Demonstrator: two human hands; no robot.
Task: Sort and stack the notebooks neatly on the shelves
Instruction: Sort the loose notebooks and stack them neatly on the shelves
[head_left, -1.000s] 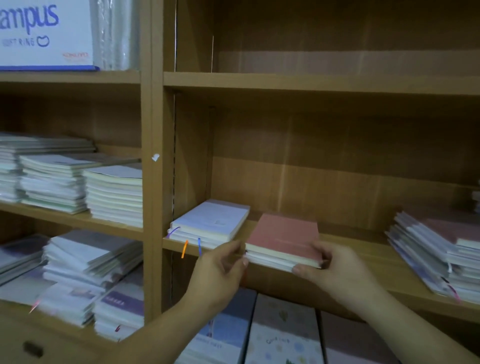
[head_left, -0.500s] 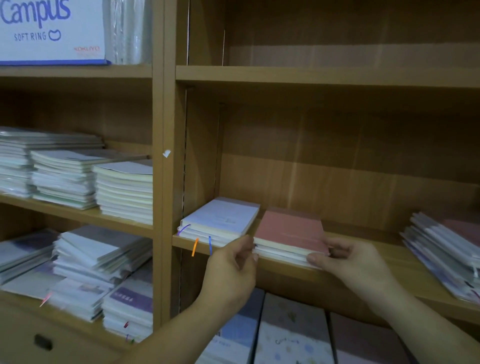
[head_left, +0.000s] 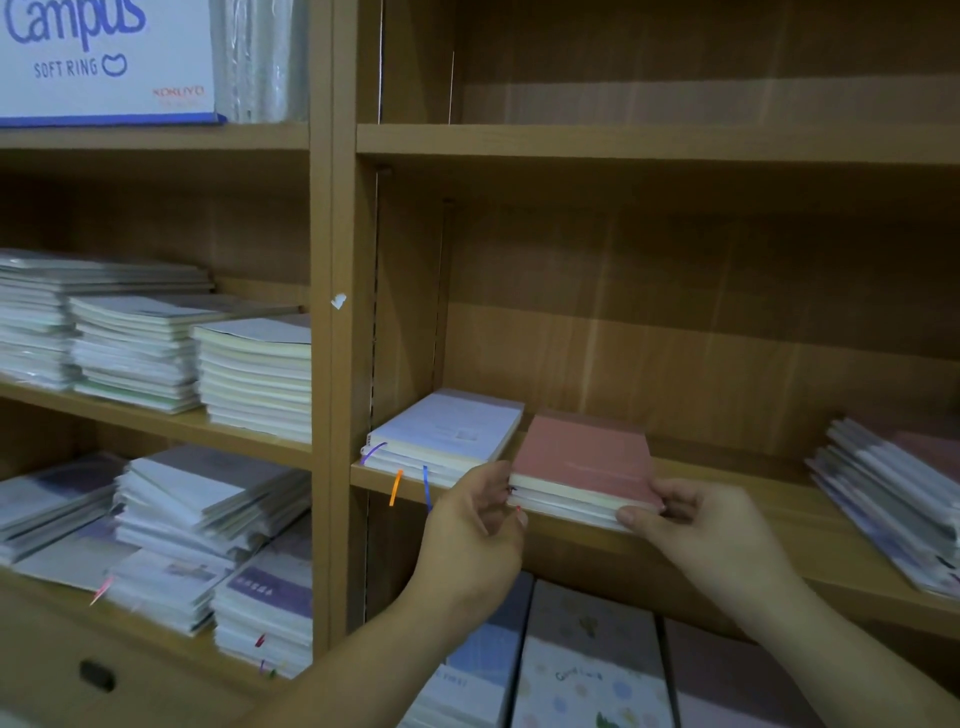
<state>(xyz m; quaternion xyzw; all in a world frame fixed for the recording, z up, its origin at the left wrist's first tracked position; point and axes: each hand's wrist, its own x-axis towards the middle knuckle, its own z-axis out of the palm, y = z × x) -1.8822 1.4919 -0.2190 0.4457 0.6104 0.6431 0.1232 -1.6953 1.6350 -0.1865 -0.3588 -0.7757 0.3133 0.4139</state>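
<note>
Two grips close on one small pink stack (head_left: 584, 462) of notebooks, which lies flat on the middle shelf (head_left: 779, 499), just right of the white stack (head_left: 447, 434) and well apart from the slumped pile (head_left: 893, 493) at the far right. The left grip (head_left: 475, 512) has thumb and curled fingers pinched on the near-left corner. The right grip (head_left: 691, 519) holds the near-right corner, thumb against the front edge and fingers curled round the side. What matters for the coming move is that the stack lies straight ahead of both grips, between them and beyond the fingertips, its long axis running from front to back into the shelf and skewed a little, so that its far end leans left toward the white stack. Neither grip is plainly nearer; they sit about level at the front edge. I judge the next move to be a push inward with a slight twist, squaring it beside its neighbour. Against a second ago, both grips keep the same corners, and the stack looks set a touch further in, though the view has shifted too, showing more of the box (head_left: 104, 57) up left, so I would not swear to it.
</note>
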